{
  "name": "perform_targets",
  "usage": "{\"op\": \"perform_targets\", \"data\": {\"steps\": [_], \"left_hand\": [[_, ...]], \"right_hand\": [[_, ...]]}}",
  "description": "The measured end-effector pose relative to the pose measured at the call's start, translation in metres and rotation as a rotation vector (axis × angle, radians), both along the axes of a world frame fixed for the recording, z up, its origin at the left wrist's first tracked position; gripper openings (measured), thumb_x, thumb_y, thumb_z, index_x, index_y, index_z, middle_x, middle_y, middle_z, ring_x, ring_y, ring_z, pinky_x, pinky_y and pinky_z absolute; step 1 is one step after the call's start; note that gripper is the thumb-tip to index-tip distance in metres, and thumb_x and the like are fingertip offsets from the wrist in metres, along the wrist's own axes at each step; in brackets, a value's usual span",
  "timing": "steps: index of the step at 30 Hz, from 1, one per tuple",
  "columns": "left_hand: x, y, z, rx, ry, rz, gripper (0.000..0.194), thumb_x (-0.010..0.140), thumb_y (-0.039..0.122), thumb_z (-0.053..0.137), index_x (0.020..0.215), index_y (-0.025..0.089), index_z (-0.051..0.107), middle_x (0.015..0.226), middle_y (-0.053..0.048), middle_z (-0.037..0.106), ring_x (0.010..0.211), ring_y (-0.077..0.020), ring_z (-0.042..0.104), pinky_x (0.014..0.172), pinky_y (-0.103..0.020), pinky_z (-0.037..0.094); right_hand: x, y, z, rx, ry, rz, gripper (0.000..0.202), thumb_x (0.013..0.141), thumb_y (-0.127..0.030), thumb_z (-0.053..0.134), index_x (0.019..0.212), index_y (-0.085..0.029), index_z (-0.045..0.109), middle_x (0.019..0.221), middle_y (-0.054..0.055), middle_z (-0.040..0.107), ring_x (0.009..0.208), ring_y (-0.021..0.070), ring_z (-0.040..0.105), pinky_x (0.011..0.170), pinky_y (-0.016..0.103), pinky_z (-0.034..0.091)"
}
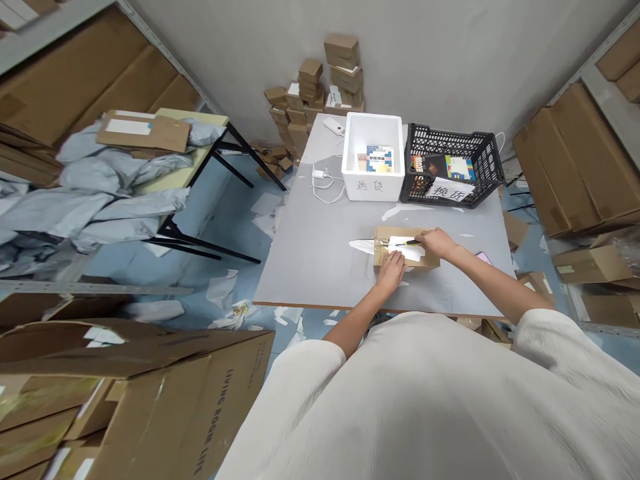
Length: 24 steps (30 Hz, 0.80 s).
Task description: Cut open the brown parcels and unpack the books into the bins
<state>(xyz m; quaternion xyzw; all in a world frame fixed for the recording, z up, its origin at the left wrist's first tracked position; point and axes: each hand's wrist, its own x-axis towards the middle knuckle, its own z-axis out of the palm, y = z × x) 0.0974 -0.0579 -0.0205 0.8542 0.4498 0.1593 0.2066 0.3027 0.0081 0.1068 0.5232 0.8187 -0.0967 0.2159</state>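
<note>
A small cardboard box (433, 263) with a white label (411, 250) on its top lies near the front of the grey table. My right hand (436, 243) is closed around a utility knife (411, 243), yellow and black, held low over the label with its blade pointing left. At the box's near side, my left hand (391, 269) rests on the top with its fingers laid out over the label. Clear tape shows at the left end of the box. Whether the blade touches the box I cannot tell.
Behind the box stand a white foam bin (373, 187) and a black plastic crate (487, 170), both containing books. A phone (483, 258) lies beside my right forearm. Left are a charger (319, 174) with cable and a side table piled with grey parcels (105, 173).
</note>
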Motion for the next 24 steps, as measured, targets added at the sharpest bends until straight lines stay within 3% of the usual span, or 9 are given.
{"op": "perform_targets", "data": {"steps": [6, 15, 20, 24], "left_hand": [[0.000, -0.001, 0.001, -0.001, 0.005, 0.006, 0.035, 0.113, 0.024, 0.050, 0.144, 0.018, 0.066, 0.153, -0.019, 0.068, 0.153, -0.0323, 0.057, 0.137, -0.056, 0.036], [0.000, 0.003, 0.002, -0.012, -0.007, 0.019, 0.030, 0.111, 0.024, 0.053, 0.138, 0.020, 0.066, 0.149, -0.017, 0.067, 0.151, -0.0321, 0.056, 0.132, -0.053, 0.043], [-0.001, 0.003, 0.006, -0.007, 0.010, 0.023, 0.030, 0.110, 0.023, 0.054, 0.137, 0.020, 0.066, 0.147, -0.017, 0.066, 0.150, -0.0316, 0.057, 0.130, -0.049, 0.045], [0.003, 0.004, 0.014, -0.007, 0.070, 0.018, 0.039, 0.106, 0.024, 0.060, 0.145, 0.022, 0.062, 0.157, -0.018, 0.062, 0.151, -0.0350, 0.055, 0.131, -0.054, 0.042]], "right_hand": [[-0.003, -0.004, 0.003, 0.030, -0.020, 0.007, 0.032, 0.110, -0.023, 0.056, 0.134, -0.018, 0.076, 0.125, 0.021, 0.080, 0.116, 0.0319, 0.076, 0.099, 0.041, 0.041], [0.040, -0.016, 0.011, 0.031, -0.074, 0.020, 0.040, 0.106, -0.010, 0.048, 0.133, -0.014, 0.077, 0.121, 0.023, 0.079, 0.109, 0.0305, 0.074, 0.095, 0.042, 0.033], [0.079, -0.030, 0.013, 0.075, -0.111, -0.029, 0.035, 0.107, -0.014, 0.050, 0.125, -0.016, 0.079, 0.116, 0.022, 0.079, 0.105, 0.0299, 0.074, 0.094, 0.042, 0.031], [0.121, -0.045, 0.017, 0.107, -0.051, -0.096, 0.036, 0.113, -0.025, 0.046, 0.129, -0.018, 0.076, 0.119, 0.019, 0.080, 0.101, 0.0284, 0.074, 0.089, 0.040, 0.034]]}}
